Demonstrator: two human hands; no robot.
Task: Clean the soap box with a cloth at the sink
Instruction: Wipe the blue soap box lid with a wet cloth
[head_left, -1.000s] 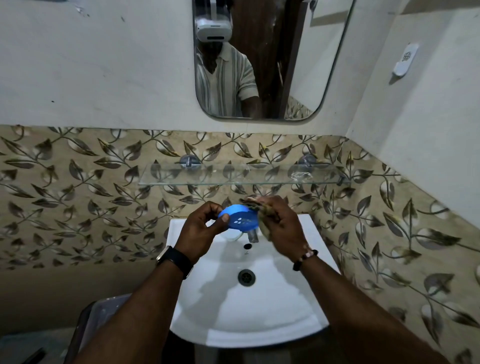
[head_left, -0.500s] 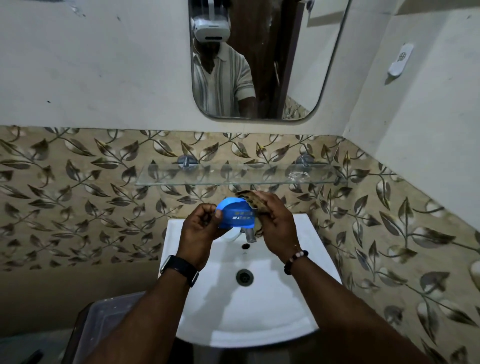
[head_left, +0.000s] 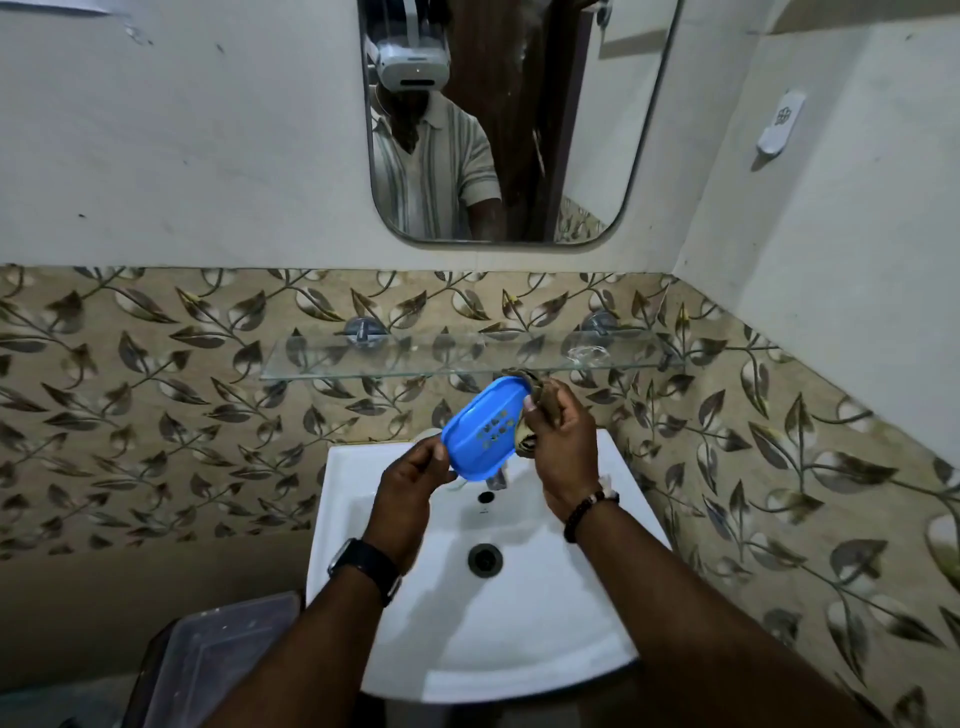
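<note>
Held over the white ceramic sink (head_left: 597, 613): blue oval plastic soap box (head_left: 485, 427), long axis slanting up and right from left hand (head_left: 410, 480) fingers (head_left: 438, 451) pinching its lower-left rim. Olive-brown crumpled cloth (head_left: 535, 410) pressed on its upper-right edge, clamped in right hand (head_left: 563, 447) fingers. Next wipe probably down that axis.

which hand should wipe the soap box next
Right. The right hand already holds the cloth against the soap box, while the left hand steadies its lower edge over the sink.

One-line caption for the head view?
Left hand holds blue soap box above sink; right hand wipes it with cloth.
</note>
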